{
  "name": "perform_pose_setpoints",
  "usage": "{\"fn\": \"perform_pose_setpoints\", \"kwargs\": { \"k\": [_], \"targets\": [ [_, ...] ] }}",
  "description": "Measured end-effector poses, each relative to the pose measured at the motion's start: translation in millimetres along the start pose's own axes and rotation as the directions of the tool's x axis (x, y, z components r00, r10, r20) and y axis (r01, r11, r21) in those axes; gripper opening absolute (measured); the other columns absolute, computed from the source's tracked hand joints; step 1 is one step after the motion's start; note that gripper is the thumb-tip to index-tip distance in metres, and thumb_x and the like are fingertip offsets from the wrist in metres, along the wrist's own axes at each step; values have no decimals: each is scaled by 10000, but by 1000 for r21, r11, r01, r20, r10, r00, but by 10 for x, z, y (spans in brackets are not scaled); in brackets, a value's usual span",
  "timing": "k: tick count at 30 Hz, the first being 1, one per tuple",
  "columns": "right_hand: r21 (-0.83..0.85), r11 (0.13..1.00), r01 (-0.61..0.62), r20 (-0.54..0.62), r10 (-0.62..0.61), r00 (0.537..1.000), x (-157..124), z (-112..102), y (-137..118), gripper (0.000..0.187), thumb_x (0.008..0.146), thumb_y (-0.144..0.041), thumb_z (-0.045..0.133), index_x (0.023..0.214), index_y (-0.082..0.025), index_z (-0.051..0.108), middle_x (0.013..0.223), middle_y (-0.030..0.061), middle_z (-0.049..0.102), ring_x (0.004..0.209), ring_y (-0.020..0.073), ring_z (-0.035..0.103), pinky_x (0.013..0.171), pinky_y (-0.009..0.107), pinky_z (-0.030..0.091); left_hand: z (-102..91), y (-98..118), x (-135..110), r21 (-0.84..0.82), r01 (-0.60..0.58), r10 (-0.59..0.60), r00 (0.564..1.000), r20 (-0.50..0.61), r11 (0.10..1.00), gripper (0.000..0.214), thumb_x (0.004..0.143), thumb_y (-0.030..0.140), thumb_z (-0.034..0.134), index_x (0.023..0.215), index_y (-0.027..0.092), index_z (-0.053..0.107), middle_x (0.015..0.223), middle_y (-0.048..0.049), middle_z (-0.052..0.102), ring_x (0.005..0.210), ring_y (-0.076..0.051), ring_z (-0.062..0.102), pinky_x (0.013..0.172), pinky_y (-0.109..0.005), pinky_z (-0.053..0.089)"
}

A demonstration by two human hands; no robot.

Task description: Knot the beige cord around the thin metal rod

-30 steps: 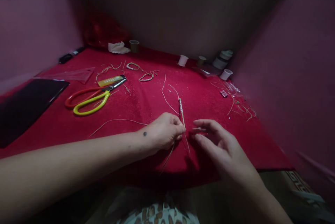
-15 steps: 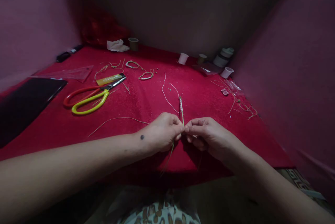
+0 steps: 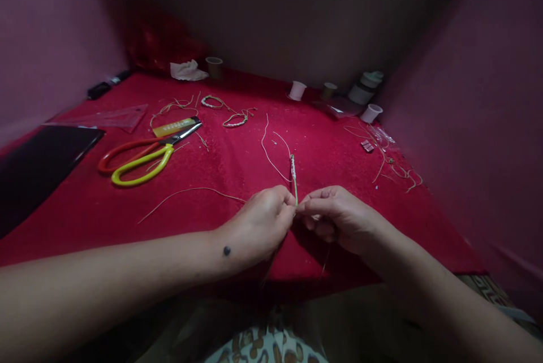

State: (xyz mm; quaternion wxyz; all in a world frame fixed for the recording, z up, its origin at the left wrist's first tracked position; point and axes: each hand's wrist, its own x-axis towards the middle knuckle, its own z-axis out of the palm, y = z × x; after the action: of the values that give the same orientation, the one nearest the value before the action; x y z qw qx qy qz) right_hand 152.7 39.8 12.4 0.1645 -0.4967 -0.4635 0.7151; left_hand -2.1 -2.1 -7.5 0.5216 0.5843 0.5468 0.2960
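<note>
A thin cord bracelet with a white braided part runs from the middle of the red cloth down to my fingertips. My left hand pinches its green cord end, and loose cord trails out to the left of that hand. Close against it, my right hand is closed at thumb and forefinger on the cord at the same spot. Both sets of fingertips nearly touch, and the exact knot between them is too small to make out. A pale thread curls beside the white part.
Scissors with red and yellow handles lie at left, by a dark flat tablet-like object. Two bracelets lie beyond. Thread spools, a bottle and tangled cord are at the back and right.
My left hand has turned and lowered slightly, its fingers still at the cord. The right hand stays close to it. The whole view has shifted slightly.
</note>
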Motion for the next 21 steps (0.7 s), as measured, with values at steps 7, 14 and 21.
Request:
{"fn": "perform_pose_setpoints", "kwargs": {
  "k": [7, 14, 21],
  "targets": [
    [11, 1000, -24, 23, 24, 999, 4, -18, -7, 195, 622, -198, 702, 569, -123, 530, 452, -64, 421, 344, 3, 242, 352, 183, 109, -12, -35, 34, -82, 75, -68, 994, 84, 994, 134, 848, 308, 370, 841, 194, 440, 539, 62, 476, 278, -71, 432, 265, -166, 316],
    [10, 999, 47, -31, -46, 998, 4, 10, 42, 190, 630, -217, 703, 589, -146, 532, 429, -85, 357, 353, 20, 225, 345, 190, 122, -107, 117, 53, -114, 127, -102, 974, 202, 985, 102, 849, 237, 377, 776, 185, 425, 444, 80, 456, 264, -78, 426, 286, -165, 310],
    [24, 999, 28, -26, -28, 999, 6, -12, 30, 152, 655, -183, 662, 583, -148, 532, 381, -88, 346, 331, 19, 219, 347, 192, 112, -348, 233, 120, 27, 222, -217, 909, 356, 975, 199, 816, 251, 448, 662, 149, 522, 381, 24, 518, 256, -76, 380, 276, -168, 268]
  ]
}}
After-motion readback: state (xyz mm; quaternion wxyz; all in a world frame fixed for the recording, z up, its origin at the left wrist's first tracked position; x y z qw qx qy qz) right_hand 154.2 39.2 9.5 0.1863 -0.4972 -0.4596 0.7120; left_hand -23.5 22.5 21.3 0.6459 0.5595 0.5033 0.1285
